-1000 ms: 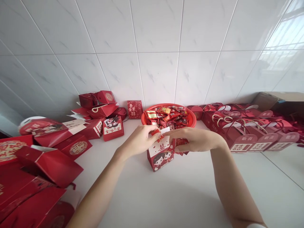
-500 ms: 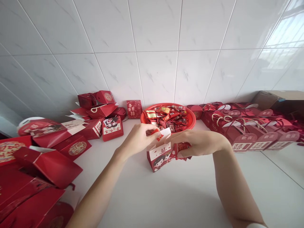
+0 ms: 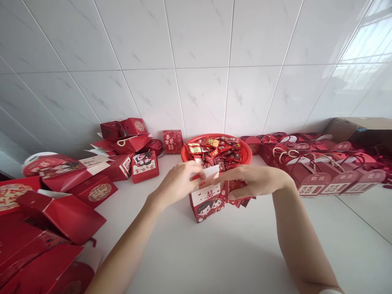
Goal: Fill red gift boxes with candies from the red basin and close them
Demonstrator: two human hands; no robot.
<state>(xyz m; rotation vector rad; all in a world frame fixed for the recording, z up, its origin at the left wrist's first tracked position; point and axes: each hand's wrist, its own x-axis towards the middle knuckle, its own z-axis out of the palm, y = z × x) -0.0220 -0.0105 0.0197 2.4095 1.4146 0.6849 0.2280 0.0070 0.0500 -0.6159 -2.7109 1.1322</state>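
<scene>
A small red and white box [image 3: 208, 204] with a cartoon couple on its front stands on the white table, its top flaps up. My left hand [image 3: 185, 177] is at the box's left side, fingers bent together over the opening; whatever lies between them is hidden. Curled around several red candy packets [image 3: 241, 199], my right hand [image 3: 252, 181] is at the box's right side, its fingertips near the white flap. Behind both hands sits a red basin [image 3: 248, 152] full of wrapped candies.
Red boxes [image 3: 87, 190] are piled along the left side. A flat red box [image 3: 173, 141] leans on the tiled wall. Rows of handled red boxes [image 3: 315, 177] stand at the right, before a cardboard box [image 3: 349, 126].
The red packet that showed at my left fingertips is out of sight, and those fingers are lower at the opening. More of the packets under my right hand shows.
</scene>
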